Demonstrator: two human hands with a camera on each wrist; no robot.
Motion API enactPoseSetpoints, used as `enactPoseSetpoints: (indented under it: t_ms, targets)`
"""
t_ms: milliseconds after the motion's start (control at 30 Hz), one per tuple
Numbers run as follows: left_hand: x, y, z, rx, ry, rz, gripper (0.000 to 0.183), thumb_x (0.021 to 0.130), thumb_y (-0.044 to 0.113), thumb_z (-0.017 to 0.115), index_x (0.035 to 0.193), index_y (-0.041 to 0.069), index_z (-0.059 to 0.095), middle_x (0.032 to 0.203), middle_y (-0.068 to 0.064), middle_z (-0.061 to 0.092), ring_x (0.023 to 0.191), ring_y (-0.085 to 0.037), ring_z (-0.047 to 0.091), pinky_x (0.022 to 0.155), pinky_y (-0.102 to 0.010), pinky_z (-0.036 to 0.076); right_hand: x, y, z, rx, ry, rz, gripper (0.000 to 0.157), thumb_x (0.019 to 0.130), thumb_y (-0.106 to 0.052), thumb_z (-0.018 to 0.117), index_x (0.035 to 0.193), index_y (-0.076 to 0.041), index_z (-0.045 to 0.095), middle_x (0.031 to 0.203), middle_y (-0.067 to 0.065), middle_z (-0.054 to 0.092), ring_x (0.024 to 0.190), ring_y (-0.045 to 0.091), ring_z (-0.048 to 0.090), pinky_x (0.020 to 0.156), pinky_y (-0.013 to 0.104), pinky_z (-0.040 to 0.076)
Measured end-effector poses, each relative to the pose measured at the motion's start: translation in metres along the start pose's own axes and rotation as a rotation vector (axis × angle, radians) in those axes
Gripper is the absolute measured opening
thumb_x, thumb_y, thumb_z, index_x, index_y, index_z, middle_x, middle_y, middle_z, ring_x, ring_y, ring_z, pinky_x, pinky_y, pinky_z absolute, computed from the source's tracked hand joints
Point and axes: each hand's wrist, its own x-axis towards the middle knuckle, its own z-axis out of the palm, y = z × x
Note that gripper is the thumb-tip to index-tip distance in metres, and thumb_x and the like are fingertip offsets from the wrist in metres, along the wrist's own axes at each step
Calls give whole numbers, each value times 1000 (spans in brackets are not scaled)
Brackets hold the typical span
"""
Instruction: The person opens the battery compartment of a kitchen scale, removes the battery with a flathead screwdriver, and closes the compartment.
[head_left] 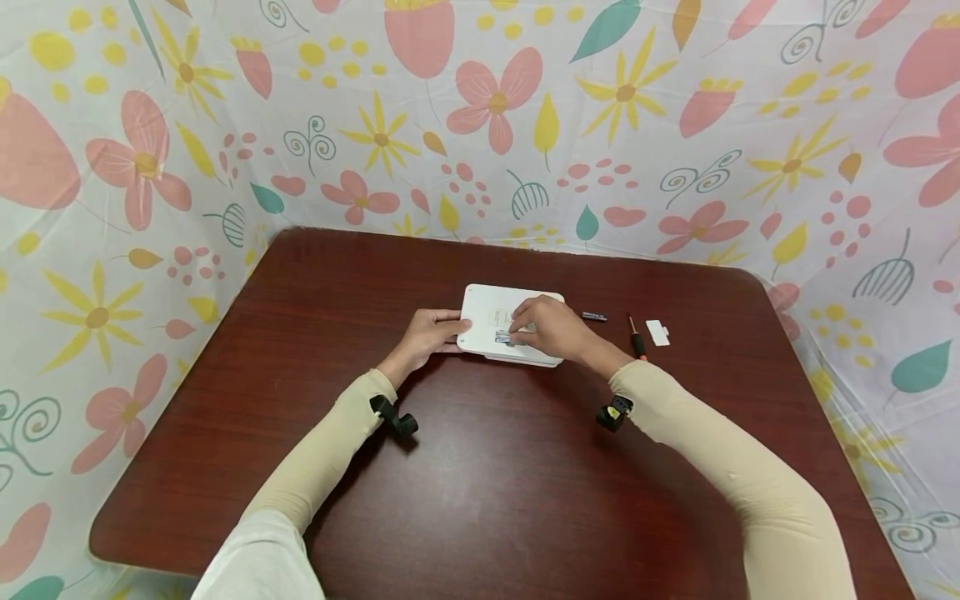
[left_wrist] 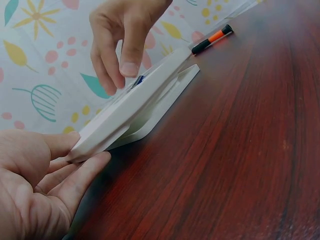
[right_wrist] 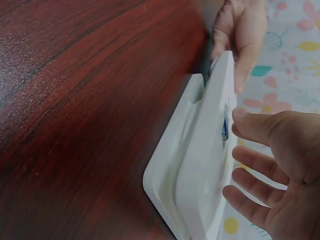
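A white flat device (head_left: 487, 300) with rounded corners is tilted off the table, a second white panel (right_wrist: 175, 160) beneath it. My left hand (head_left: 429, 335) grips its left edge, thumb on top and fingers underneath. In the device's face is a small battery slot with a blue-and-silver battery (right_wrist: 225, 125) in it. My right hand (head_left: 553, 325) is over the slot, its thumb and index fingertips close to the battery. The other fingers are loosely bent. Whether the fingertips touch the battery is hard to tell.
Right of the device on the dark wooden table (head_left: 480, 483) lie a dark loose battery (head_left: 594, 317), a screwdriver (head_left: 637, 342) with a black and orange handle, and a small white cover (head_left: 657, 332). A flower-patterned cloth (head_left: 495, 183) hangs behind the table.
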Motion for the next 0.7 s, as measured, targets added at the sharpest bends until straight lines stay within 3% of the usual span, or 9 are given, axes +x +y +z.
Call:
enactPoseSetpoints:
  t_ms: [367,700]
  targets:
    - [1,1,1,-21,-3,3,38,95,2,71,129,-13,63,104,-25,74,76,-17,74,71,-33,65,7,-4,3,-69,-44,2,8,87,-16,83,90,-8,83,110,11,74,107,27,67,103,47,51]
    - [0,1,1,-12,-2,4,38,95,3,72,129,-12,64,106,-25,74,76,-17,74,71,-34,65,15,-13,-2,-165,-137,27,8,88,-16,81,89,-9,83,114,11,74,117,28,64,111,46,44]
